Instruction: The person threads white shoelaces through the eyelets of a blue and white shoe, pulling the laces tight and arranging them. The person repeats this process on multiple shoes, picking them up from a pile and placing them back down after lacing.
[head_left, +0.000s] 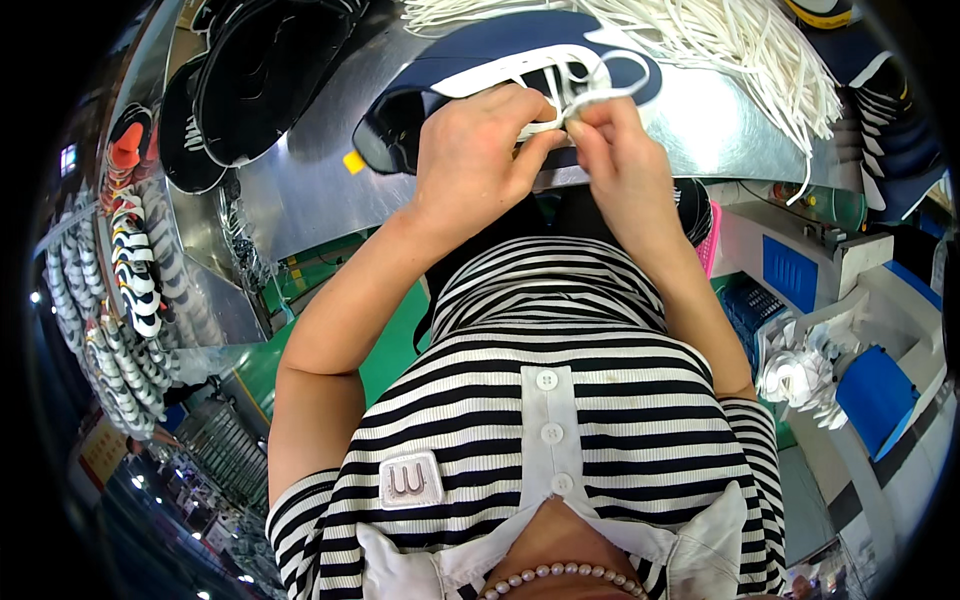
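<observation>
A navy shoe upper (500, 45) with white trim lies on the shiny metal table (300, 190) in front of me. My left hand (475, 150) presses on its near edge, thumb and fingers pinching a white lace (585, 85). My right hand (620, 150) pinches the same lace right beside the left, at the eyelet area. The lace loops over the white tongue part of the upper. Both hands touch each other at the fingertips.
A pile of loose white laces (720, 35) lies at the table's far right. Several dark shoe uppers (250, 70) are stacked at the far left. Racks of shoes (125, 260) run along the left. A white and blue machine (850, 300) stands to the right, with a pink basket (712, 235) near it.
</observation>
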